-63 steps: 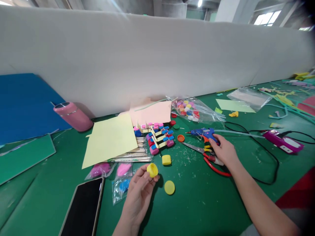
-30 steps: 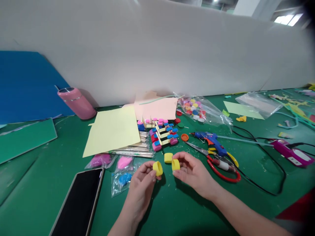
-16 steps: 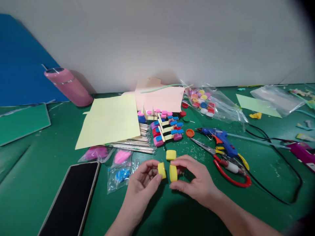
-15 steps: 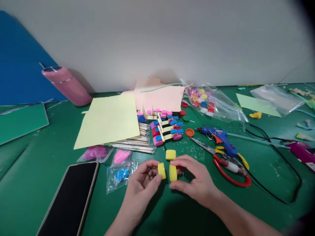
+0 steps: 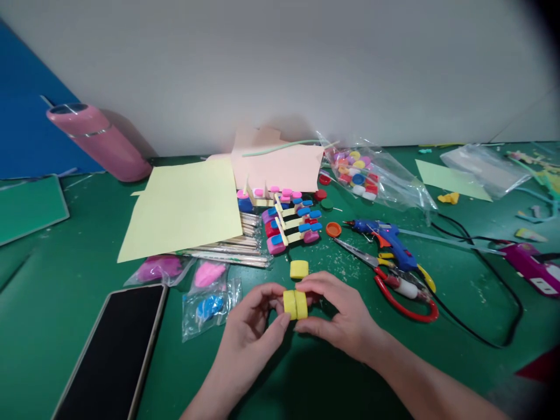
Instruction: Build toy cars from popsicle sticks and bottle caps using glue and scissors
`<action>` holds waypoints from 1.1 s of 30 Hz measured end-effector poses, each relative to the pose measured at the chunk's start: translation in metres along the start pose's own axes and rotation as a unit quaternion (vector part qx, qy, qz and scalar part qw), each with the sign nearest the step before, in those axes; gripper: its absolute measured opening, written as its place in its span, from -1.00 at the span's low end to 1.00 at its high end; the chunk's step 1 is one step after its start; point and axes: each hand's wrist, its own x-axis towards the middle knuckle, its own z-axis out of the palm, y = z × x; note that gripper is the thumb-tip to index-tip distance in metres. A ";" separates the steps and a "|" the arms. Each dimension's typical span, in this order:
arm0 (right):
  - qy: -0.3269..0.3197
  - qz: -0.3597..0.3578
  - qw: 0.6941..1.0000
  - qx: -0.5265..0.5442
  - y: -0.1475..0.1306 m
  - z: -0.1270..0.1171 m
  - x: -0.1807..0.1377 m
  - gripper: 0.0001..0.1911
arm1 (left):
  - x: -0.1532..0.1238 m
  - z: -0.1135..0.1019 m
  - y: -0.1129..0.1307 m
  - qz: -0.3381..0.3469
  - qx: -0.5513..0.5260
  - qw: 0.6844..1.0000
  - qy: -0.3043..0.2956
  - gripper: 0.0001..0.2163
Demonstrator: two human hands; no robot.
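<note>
Low in the middle of the green table [image 5: 79, 280], my left hand [image 5: 249, 326] pinches one yellow bottle cap [image 5: 289, 304] and my right hand [image 5: 336, 318] pinches a second yellow cap [image 5: 301, 304]. The two caps are pressed face to face between my fingertips. Just beyond them a third yellow cap [image 5: 299, 269] lies on the table. Further back stand small carts [image 5: 289, 224] made of wooden sticks with pink and blue caps.
Red-handled scissors [image 5: 394, 283], a blue glue gun [image 5: 387, 236] with black cord, a bag of coloured caps [image 5: 367, 181], yellow paper [image 5: 184, 207], a phone [image 5: 109, 356], small bags [image 5: 205, 291], a pink bottle [image 5: 98, 143] and a purple device [image 5: 531, 265] lie around.
My right hand left the glue gun, picked up a yellow cap and brought it to the cap in my left hand until they touch. The view tilted down.
</note>
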 end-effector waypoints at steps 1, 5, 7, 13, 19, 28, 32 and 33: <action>0.000 -0.002 1.000 0.001 0.000 0.000 0.000 -0.58 | 0.000 0.000 0.000 0.000 0.001 1.000 0.001 -0.83; 0.003 -0.006 1.000 0.002 0.000 0.000 0.001 -0.58 | 0.000 0.001 0.001 -0.001 -0.003 1.000 -0.001 -0.84; 0.005 -0.009 1.000 0.000 0.000 0.000 0.001 -0.59 | -0.001 0.000 0.001 -0.005 -0.009 1.000 -0.003 -0.83; 0.001 -0.013 1.000 0.002 0.000 0.000 0.000 -0.59 | -0.001 -0.002 -0.003 -0.010 -0.010 1.000 -0.008 -0.82; 0.005 -0.019 1.000 0.001 0.001 0.000 0.000 -0.58 | -0.001 -0.003 -0.005 -0.009 0.019 0.999 -0.037 -0.83; 0.006 -0.021 1.000 -0.011 0.003 0.001 0.000 -0.59 | -0.001 -0.002 -0.003 -0.008 0.031 0.998 -0.051 -0.84; 0.006 -0.026 1.000 -0.013 0.003 0.002 0.000 -0.61 | -0.001 -0.002 -0.005 -0.011 0.031 0.998 -0.053 -0.83; 0.006 -0.029 0.999 -0.014 0.003 0.001 0.000 -0.61 | -0.001 -0.002 -0.005 -0.013 0.033 0.998 -0.052 -0.83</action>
